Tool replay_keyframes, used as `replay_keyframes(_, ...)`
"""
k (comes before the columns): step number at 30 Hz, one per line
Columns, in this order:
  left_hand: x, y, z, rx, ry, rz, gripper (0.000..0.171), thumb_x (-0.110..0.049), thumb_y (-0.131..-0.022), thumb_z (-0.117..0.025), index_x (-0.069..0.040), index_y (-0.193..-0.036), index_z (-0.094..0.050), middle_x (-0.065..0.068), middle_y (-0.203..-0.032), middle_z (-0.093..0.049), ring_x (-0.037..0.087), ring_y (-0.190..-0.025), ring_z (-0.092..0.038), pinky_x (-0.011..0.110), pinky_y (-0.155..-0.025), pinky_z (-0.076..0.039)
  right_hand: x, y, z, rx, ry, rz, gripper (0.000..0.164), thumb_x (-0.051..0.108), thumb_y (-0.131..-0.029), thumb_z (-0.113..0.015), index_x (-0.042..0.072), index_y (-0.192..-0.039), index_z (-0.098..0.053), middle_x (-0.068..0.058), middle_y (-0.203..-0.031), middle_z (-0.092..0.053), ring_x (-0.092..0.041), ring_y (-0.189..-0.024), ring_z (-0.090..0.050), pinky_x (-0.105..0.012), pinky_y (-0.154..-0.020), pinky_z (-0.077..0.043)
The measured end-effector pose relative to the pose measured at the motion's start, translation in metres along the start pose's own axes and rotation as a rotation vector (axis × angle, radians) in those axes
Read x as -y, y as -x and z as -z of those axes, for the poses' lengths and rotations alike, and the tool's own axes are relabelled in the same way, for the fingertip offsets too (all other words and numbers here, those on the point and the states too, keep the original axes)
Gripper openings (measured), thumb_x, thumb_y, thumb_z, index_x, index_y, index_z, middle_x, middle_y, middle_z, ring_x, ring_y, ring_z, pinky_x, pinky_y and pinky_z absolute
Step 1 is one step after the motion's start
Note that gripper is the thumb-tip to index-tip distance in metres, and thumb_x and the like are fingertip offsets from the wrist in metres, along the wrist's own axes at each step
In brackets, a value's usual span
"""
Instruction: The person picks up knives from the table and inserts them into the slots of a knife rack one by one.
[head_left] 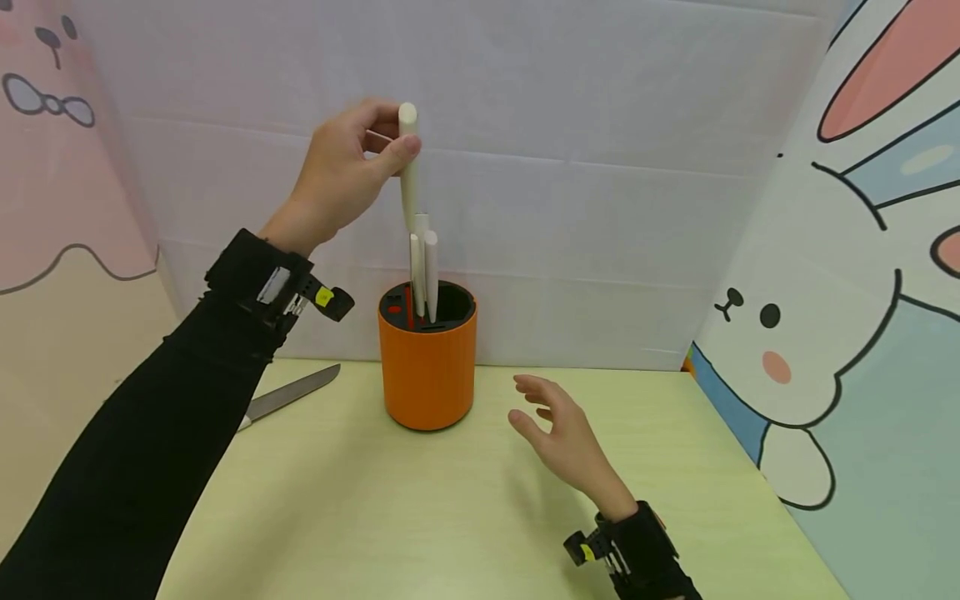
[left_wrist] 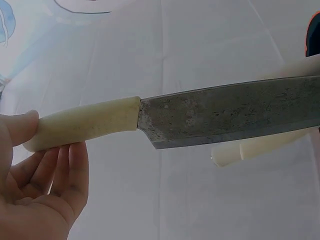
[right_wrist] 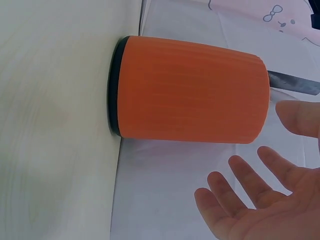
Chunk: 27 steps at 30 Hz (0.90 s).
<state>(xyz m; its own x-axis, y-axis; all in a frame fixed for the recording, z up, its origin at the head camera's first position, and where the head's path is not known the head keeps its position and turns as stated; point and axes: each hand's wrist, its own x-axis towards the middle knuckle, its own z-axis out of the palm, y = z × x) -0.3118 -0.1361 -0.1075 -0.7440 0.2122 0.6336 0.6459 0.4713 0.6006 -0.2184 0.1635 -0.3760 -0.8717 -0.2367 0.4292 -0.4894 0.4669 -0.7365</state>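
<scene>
My left hand (head_left: 347,167) pinches the end of a cream knife handle (head_left: 408,187) above an orange round knife holder (head_left: 427,375). In the left wrist view the knife's broad, stained blade (left_wrist: 220,112) points away from the fingers, toward the holder. The right wrist view shows a blade (right_wrist: 292,82) at the holder's top; how deep its tip sits is hidden. Several pale handles (head_left: 431,271) stand up from the holder's black top. To the right of the holder, my right hand (head_left: 566,437) hovers with fingers spread loosely, touching nothing.
Another knife (head_left: 296,393) lies on the pale table (head_left: 360,517) left of the holder, its handle partly hidden by my left sleeve. A white sheet (head_left: 570,250) hangs close behind the holder. Cartoon-printed panels (head_left: 810,383) flank the table.
</scene>
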Motion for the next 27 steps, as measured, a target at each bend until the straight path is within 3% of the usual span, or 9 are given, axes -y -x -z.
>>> replay_keyframes(10,0.019,0.002,-0.007,0.01,-0.03,0.026,0.042,-0.034,-0.107,-0.065,-0.013,-0.143,-0.062,0.003,-0.125,-0.065,0.015,-0.111,-0.064,0.029,-0.09,-0.055,0.0,0.001,0.0,-0.01,0.017,-0.005,0.048,0.017,-0.101,-0.074,0.006,-0.146,-0.06,-0.014,-0.142,-0.065,-0.037,-0.127,-0.064,-0.06,-0.106,-0.054)
replay_keyframes(27,0.053,0.008,-0.02,0.027,-0.108,-0.012,0.042,-0.029,-0.11,-0.062,-0.006,-0.144,-0.06,0.011,-0.127,-0.064,0.024,-0.117,-0.064,0.032,-0.089,-0.052,0.003,0.001,-0.001,-0.001,0.01,-0.032,0.047,0.016,-0.102,-0.074,0.006,-0.146,-0.06,-0.016,-0.143,-0.063,-0.038,-0.128,-0.063,-0.06,-0.107,-0.053)
